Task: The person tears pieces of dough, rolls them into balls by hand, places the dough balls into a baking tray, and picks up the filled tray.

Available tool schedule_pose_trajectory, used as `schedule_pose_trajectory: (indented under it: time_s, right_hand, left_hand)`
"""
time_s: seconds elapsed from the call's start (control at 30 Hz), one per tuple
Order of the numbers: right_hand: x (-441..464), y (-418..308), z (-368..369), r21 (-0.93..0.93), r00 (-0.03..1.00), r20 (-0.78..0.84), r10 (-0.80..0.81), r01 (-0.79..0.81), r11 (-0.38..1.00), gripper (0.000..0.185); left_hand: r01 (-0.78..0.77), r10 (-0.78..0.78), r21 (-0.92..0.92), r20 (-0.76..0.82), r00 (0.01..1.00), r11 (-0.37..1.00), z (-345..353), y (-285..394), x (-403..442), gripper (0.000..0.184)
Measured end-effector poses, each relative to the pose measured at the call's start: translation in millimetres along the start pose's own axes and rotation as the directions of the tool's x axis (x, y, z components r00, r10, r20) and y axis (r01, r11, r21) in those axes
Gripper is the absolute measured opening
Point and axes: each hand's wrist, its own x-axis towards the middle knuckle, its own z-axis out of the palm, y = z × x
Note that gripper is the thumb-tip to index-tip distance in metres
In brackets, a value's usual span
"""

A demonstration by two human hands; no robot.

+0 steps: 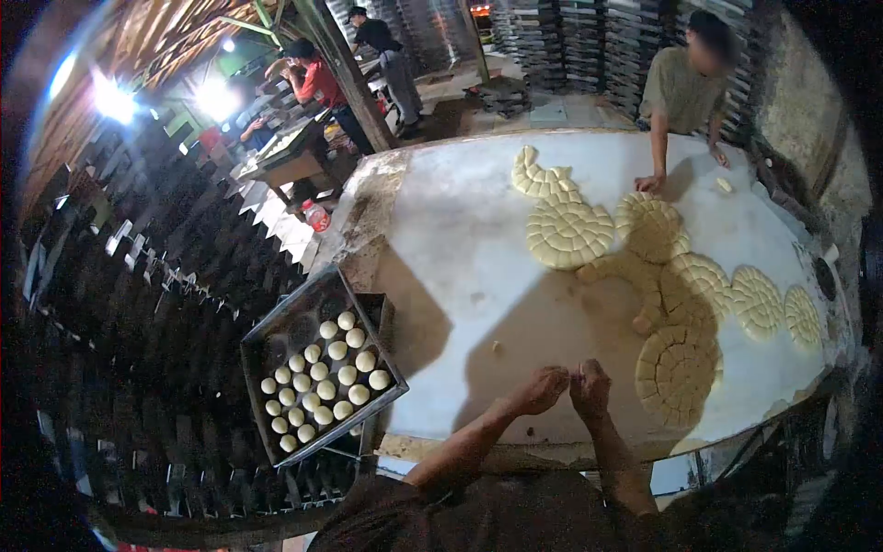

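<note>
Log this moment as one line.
left hand, right hand: close together, contents unclear | tray: dough balls | table: segmented dough rounds | co-worker's hand: on table

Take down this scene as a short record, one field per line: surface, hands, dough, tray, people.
Surface: pale table
Left hand: curled, close beside the right hand
Held: too small to tell
Dough rounds: several, cut into pieces, mostly toward the table's right
Tray: dark, left of the left hand, holding dough balls
Across the table: a person, one hand on the surface
Background: at least two more people
</note>
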Motion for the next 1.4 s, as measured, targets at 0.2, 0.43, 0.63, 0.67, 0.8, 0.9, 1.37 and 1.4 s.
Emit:
schedule_pose_trajectory:
  time_s: [0.2,0.43,0.63,0.67,0.8,0.9,1.37,1.4]
  right_hand:
    - [2.9,7.2,-14.1,-0.162,0.975,0.175,0.134,-0.106,0.981,0.034]
    - [-26.2,-129.2,49.4,-0.01,0.92,0.347,-0.185,0.201,0.98,0.032]
    - [-54.7,-193.8,51.3,0.36,0.877,0.457,-0.147,-0.031,0.932,0.031]
    - [-61.0,-195.0,52.6,0.377,0.876,0.477,-0.069,-0.133,0.917,0.029]
    - [-85.3,-181.2,75.5,0.302,0.937,0.219,-0.274,0.202,0.932,0.028]
    - [-71.0,-174.8,66.6,0.223,0.959,0.26,-0.111,0.052,0.973,0.026]
    - [-74.2,47.4,3.1,0.024,0.902,0.353,-0.25,0.259,0.966,0.024]
    - [-70.7,50.4,-10.9,-0.008,0.859,0.389,-0.333,0.365,0.931,0.022]
  left_hand:
    - [0.273,-0.159,0.278,-0.372,0.914,0.921,-45.7,-9.0,-52.9,0.045]
    - [0.312,-0.351,-0.188,-0.235,0.906,0.931,-30.1,-23.9,-152.4,0.046]
    - [0.275,-0.383,-0.474,-0.147,0.912,0.836,-73.5,12.8,-222.7,0.029]
    - [0.194,-0.349,-0.494,-0.241,0.906,0.847,-72.4,21.0,-225.3,0.028]
    - [-0.118,-0.184,-0.495,-0.519,0.835,0.861,-56.2,32.8,-217.9,0.028]
    - [0.216,-0.425,-0.488,-0.369,0.827,0.845,-64.1,38.8,-200.4,0.031]
    - [0.218,-0.041,0.494,-0.344,0.938,0.842,9.1,-41.4,-194.8,0.024]
    - [0.196,-0.062,0.547,-0.254,0.965,0.814,13.1,-50.8,-207.0,0.024]
